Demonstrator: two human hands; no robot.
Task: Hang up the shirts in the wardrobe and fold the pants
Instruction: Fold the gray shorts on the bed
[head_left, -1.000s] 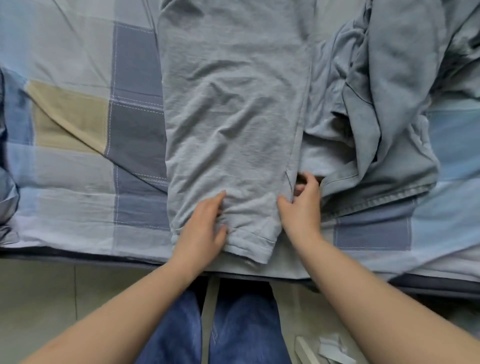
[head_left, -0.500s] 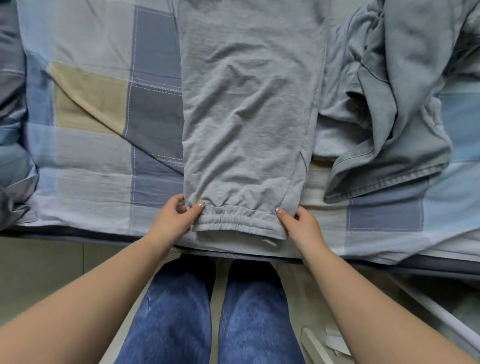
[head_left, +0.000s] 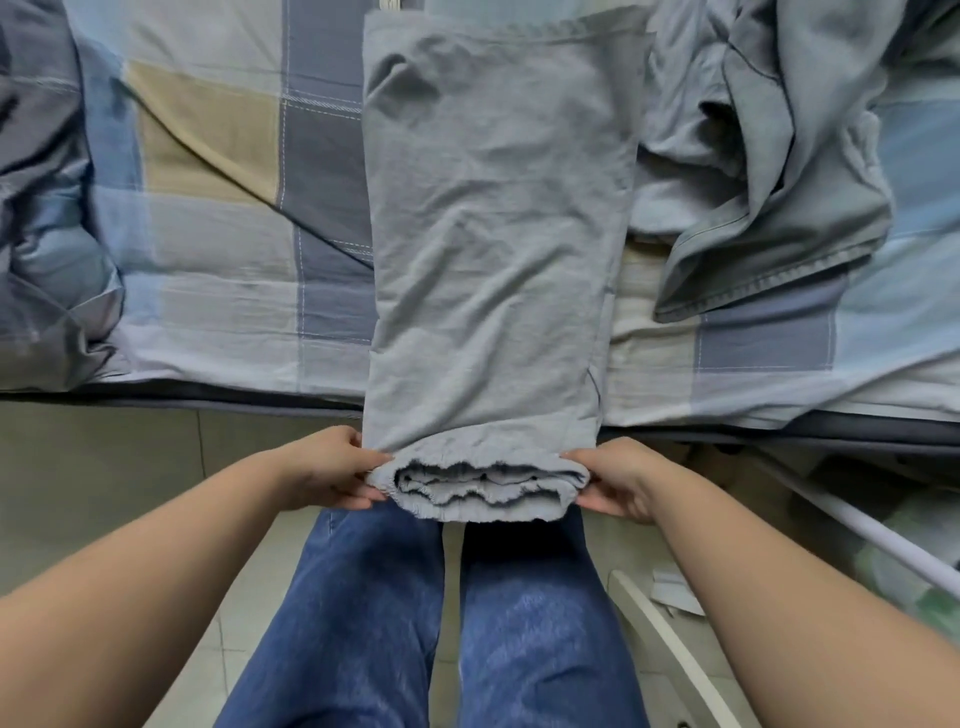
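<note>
Both hands gripped the cuff end of the grey pants: left hand pinched the left corner of the stacked cuffs, right hand pinched the right corner, thumbs on top, fingers curled under. Cuffs hung just off the near edge of the bed, over the person's jeans. Pants ran long axis straight away from the hands toward the bed's far side, legs stacked, waist end at the top of the view. Both hands equally near, so the fold likely goes cuffs forward to waist. Crumpled blue garment lay just beside the pants' right edge, possibly touching. Waistband partly cut off by the frame; fingertips under the cuffs hidden.
</note>
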